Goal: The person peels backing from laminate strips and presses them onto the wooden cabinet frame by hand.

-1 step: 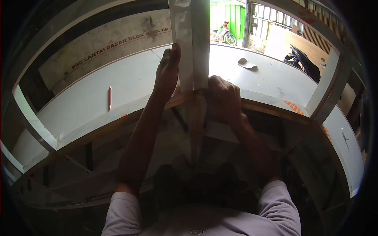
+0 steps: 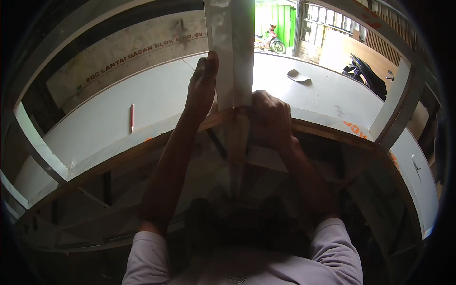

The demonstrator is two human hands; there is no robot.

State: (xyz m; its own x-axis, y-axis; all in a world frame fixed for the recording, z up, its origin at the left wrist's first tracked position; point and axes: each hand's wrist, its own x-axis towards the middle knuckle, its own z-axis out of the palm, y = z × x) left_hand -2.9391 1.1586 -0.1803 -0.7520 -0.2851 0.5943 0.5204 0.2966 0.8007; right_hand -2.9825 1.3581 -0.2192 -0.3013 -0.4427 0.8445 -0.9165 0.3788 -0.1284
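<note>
A white vertical post rises from the wood-edged rail in front of me. My left hand is up against the post's left side, closed on it with the fingertips high. Lower down, my right hand is at the post's foot on the right, knuckles up and fingers curled; what they grip is in shadow and hidden. Behind the rail is a white curved panel, with a red pencil lying left of my hands and a curled pale scrap on the right.
White frame members stand at left and right. A dark braced structure is below the rail. Beyond the panel are a lettered board, two parked motorbikes, a plywood sheet and a green corrugated wall.
</note>
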